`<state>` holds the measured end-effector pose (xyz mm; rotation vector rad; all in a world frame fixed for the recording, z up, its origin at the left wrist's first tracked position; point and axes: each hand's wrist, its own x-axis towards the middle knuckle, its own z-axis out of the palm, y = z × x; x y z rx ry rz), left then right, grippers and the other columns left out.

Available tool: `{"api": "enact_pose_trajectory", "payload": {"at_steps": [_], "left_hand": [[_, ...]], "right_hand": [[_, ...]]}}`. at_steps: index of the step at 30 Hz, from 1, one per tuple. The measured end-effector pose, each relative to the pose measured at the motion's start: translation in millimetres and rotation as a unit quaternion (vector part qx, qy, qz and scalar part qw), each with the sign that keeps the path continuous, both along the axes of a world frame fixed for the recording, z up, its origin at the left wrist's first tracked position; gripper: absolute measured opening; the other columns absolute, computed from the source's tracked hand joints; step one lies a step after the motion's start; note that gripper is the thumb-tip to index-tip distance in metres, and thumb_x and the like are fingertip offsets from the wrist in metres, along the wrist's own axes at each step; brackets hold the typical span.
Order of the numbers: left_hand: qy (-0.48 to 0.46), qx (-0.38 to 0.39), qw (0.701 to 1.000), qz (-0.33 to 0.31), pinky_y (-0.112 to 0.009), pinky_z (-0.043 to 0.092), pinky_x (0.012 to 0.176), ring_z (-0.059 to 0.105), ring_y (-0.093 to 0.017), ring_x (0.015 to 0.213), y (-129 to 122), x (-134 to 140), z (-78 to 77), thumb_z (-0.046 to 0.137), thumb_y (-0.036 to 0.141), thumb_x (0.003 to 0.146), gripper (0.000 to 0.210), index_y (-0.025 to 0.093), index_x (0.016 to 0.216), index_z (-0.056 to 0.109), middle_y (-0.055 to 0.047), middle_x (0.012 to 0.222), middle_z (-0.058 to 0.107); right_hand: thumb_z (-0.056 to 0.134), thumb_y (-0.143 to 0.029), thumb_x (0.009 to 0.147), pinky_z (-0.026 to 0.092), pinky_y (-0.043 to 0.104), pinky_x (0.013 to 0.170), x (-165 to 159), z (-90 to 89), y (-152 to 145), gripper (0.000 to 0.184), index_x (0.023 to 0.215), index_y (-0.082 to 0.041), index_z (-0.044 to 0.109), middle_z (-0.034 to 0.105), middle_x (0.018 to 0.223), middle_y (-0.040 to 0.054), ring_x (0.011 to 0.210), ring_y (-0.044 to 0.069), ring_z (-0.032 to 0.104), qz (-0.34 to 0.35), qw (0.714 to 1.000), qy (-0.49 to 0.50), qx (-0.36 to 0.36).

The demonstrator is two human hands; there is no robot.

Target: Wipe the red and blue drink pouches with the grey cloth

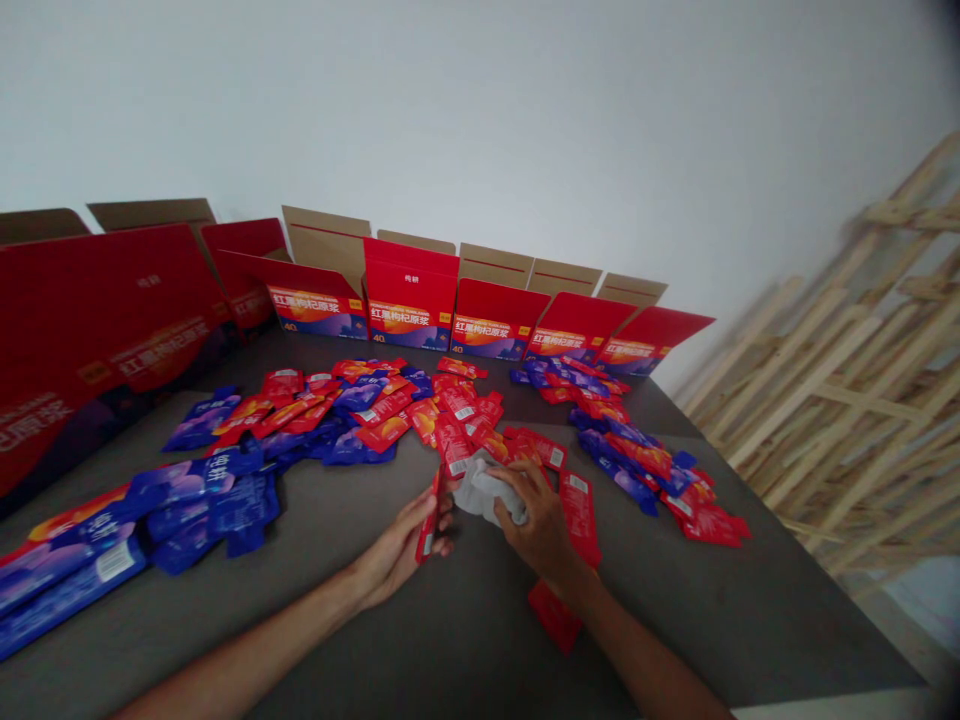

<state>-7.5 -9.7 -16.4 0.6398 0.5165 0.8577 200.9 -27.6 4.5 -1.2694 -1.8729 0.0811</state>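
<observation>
One flat, glossy red foil pouch (430,530) is gripped edge-on between the thumb and fingers of the left hand (411,545), above the dark grey table (450,650); a crumpled whitish cloth (480,492) is gripped by the curled fingers of the right hand (534,515), just beside that pouch; whether the two are touching cannot be told.

By the look of it, a single pouch is being dealt with by hand, and the work seems to be only partly done; a mixed heap of red and blue foil pouches (356,447) is spread behind and to the left, overlapping blue pouches (71,580) are laid at the near left, and a curved line of red and blue pouches (630,455) is set out on the right; loose red pouches (579,510) are seen near the right forearm; which of these are finished cannot be told.

Along the back, red, orange and blue cardboard cartons (412,312) are stood with flaps raised; no closed carton is shown, and their insides are hidden, so any filling cannot be judged.
</observation>
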Motion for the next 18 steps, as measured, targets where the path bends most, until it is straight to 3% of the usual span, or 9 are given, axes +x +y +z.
{"api": "enact_pose_trajectory", "payload": {"at_steps": [4,7,11,15,18], "left_hand": [[0.09,0.041,0.995,0.029,-0.021,0.048,0.045,0.052,-0.009,0.057,5,0,-2.6,0.07,0.035,0.084,0.038,0.018,0.114,0.054,0.002,0.077,0.055],[0.122,0.051,0.991,0.037,-0.029,0.058,0.056,0.061,-0.015,0.069,5,1,-2.3,0.066,0.034,0.087,0.048,0.018,0.128,0.047,-0.005,0.089,0.063],[0.092,0.047,0.994,0.024,-0.039,0.058,0.073,0.064,-0.02,0.085,0,3,-5.0,0.061,0.028,0.089,0.061,0.023,0.143,0.035,-0.009,0.111,0.063],[0.04,0.041,0.998,-0.007,-0.036,0.052,0.083,0.062,-0.02,0.093,-4,1,-17.5,0.055,0.012,0.08,0.079,0.028,0.151,0.025,-0.006,0.113,0.064],[0.009,0.041,0.999,0.007,-0.032,0.047,0.085,0.06,-0.018,0.092,-2,-2,-25.6,0.049,0.005,0.071,0.091,0.03,0.153,0.019,-0.004,0.113,0.064]], "right_hand": [[0.054,-0.016,0.086,0.052,0.035,0.09,2,0.4,0,0.033,0.117,-0.024,0.063,0.059,0.111,0.0076,0.104,0.02,0.061,-0.002,0.999,0.03,0.015],[0.054,-0.016,0.087,0.052,0.036,0.091,4,0.5,0,0.032,0.117,-0.024,0.062,0.059,0.111,0.0079,0.104,0.021,0.061,0.003,0.999,0.031,0.029],[0.057,-0.016,0.086,0.054,0.033,0.084,-3,-2.4,-4,0.036,0.121,-0.024,0.06,0.06,0.112,0.0084,0.104,0.021,0.061,0.044,0.998,-0.048,0.013],[0.063,-0.019,0.085,0.055,0.028,0.077,-17,-5.8,-11,0.04,0.124,-0.027,0.059,0.061,0.116,0.0064,0.098,0.019,0.064,0.103,0.985,-0.134,-0.048],[0.065,-0.021,0.085,0.055,0.025,0.072,-24,-4.7,-15,0.041,0.125,-0.028,0.058,0.061,0.118,0.0043,0.094,0.017,0.065,0.137,0.97,-0.183,-0.082]]}}
